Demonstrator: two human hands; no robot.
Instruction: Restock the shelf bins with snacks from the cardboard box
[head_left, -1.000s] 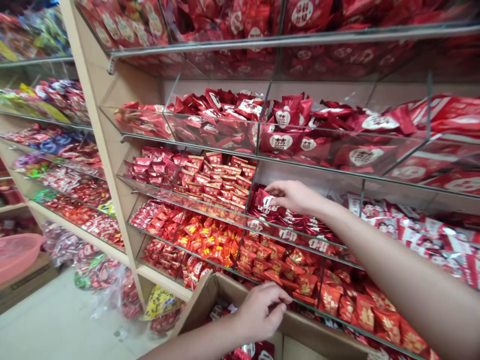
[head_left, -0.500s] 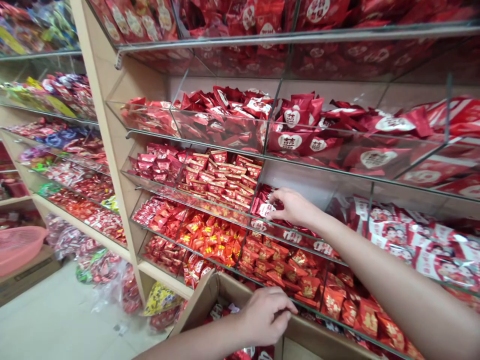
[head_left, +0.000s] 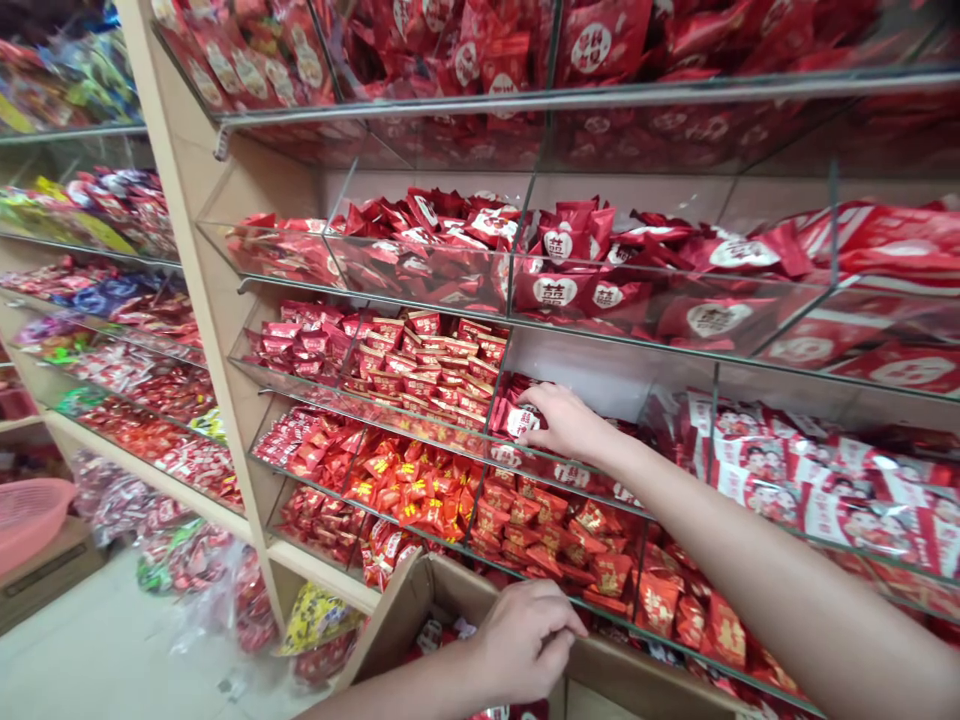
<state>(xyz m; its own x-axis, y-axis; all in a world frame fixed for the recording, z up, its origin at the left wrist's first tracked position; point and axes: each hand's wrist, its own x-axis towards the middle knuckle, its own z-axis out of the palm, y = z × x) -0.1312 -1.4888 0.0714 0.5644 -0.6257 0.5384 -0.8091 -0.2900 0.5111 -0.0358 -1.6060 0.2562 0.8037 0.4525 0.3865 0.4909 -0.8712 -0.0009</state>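
Note:
My right hand point(head_left: 566, 425) reaches into a clear-fronted shelf bin. Its thumb and fingers are bent around the edge of a red candy packet point(head_left: 517, 418) with a white label, which lies among similar packets. Lower down, my left hand point(head_left: 529, 640) hangs over an open cardboard box point(head_left: 457, 580) beneath the shelves. Its fingers are curled in, and whatever may be inside them is hidden. Dark red packets show inside the box, partly covered by my left forearm.
Clear shelf bins hold red-wrapped sweets point(head_left: 420, 490) around my right hand. Red-and-white packets point(head_left: 810, 470) fill the bin to the right. A wooden upright point(head_left: 187, 270) divides the shelving. Bagged sweets point(head_left: 319, 620) and a pink basket point(head_left: 34, 520) are at lower left.
The view has shifted slightly, so the shelves appear a little further left and lower. My right hand stays at the same packet, and my left hand remains curled over the box.

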